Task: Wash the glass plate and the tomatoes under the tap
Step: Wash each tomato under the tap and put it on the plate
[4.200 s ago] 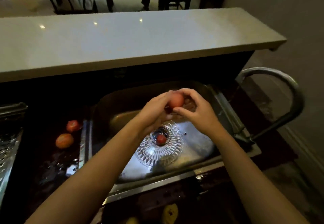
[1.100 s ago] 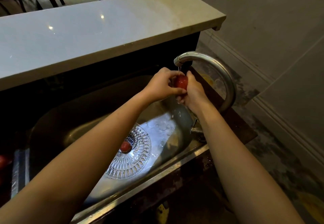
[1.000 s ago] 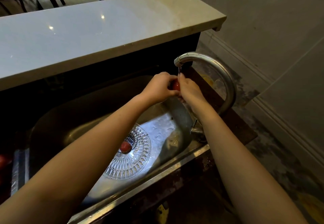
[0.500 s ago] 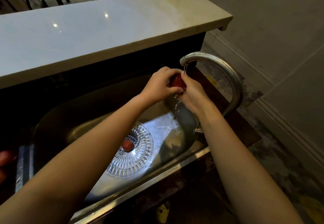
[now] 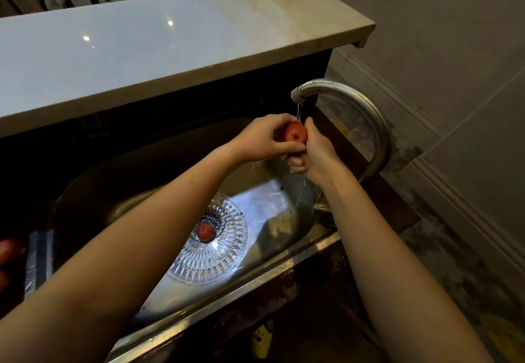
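The left hand [image 5: 260, 142] curls round the held tomato [image 5: 296, 133] from its left, thumb laid under the fruit. The right hand [image 5: 316, 153] cups it from the right and below, fingers folded beneath. The two grip it between them and leave its wet top bare, which looks deliberate: the thin stream [image 5: 299, 110] from the tap [image 5: 345, 92] lands right there, and two grips let the fruit be turned and rubbed without slipping. It is held high, close under the spout, probably so the water does not scatter. Below and to the left, the glass plate [image 5: 227, 263] lies flat on the floor of the sink [image 5: 264, 273], well apart from the stream, with a second tomato [image 5: 206, 232] sitting in its centre hollow. That looks like a parking spot that stops the fruit rolling, though whether it is washed I cannot tell. At the far left edge, more tomatoes [image 5: 8, 249] rest on the dark surface beside the basin. A pale ledge [image 5: 170, 47] runs behind the sink.
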